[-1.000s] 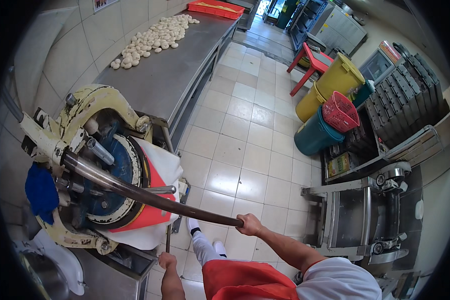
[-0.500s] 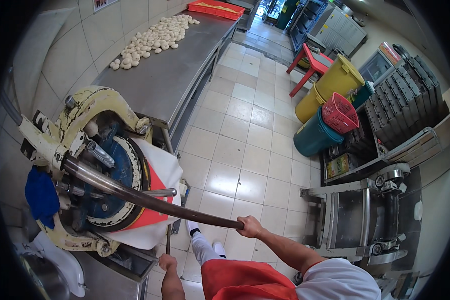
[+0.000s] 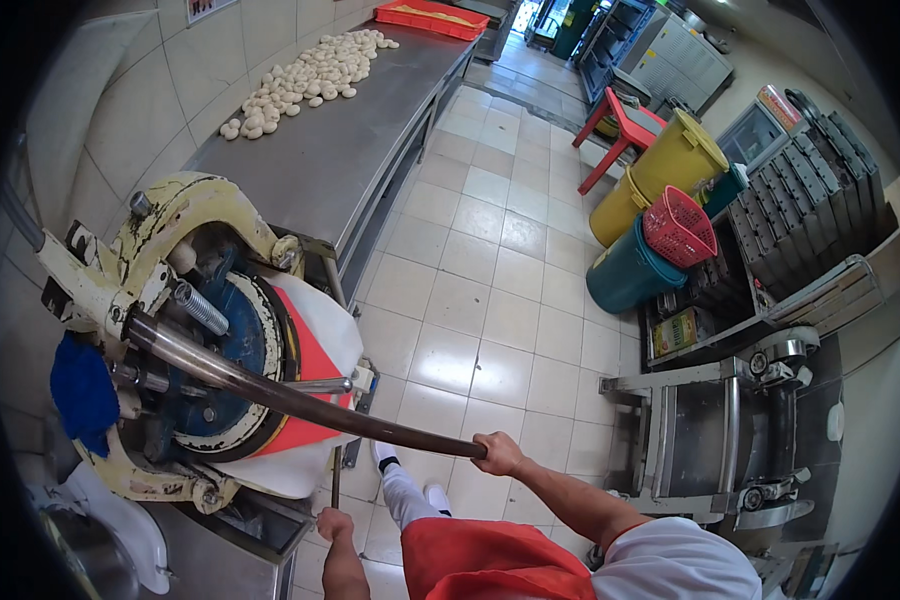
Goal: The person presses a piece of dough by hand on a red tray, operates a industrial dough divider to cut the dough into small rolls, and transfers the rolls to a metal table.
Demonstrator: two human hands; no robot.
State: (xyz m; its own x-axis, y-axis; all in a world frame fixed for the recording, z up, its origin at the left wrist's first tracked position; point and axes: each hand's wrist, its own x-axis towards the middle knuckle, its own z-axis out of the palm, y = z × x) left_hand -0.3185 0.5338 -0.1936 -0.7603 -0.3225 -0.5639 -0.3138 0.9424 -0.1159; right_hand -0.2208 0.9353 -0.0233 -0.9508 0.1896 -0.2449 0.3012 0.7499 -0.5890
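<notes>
My right hand [image 3: 497,453] is closed round the end of a long, curved metal lever [image 3: 370,428]. The lever runs left to a worn, cream-painted dough press [image 3: 185,205] with a round blue head [image 3: 195,385]. Lower down, my left hand [image 3: 334,523] is wrapped round a thinner metal rod [image 3: 337,480] that rises beside the press. Under the head lies a white plate [image 3: 335,330] with a red area [image 3: 305,395] on it; the head hides its middle. A short metal handle [image 3: 325,385] juts out just above the lever.
Many dough balls [image 3: 310,80] lie on the steel table [image 3: 300,185] along the left wall, with a red tray [image 3: 432,18] beyond. On the right stand a teal bin [image 3: 625,270], yellow bins [image 3: 680,145], a red basket [image 3: 678,228], stacked baking pans [image 3: 800,200] and a roller machine [image 3: 730,430].
The white plate and its red area under the press head have turned slightly. Both hands and the long lever stay nearly where they were.
</notes>
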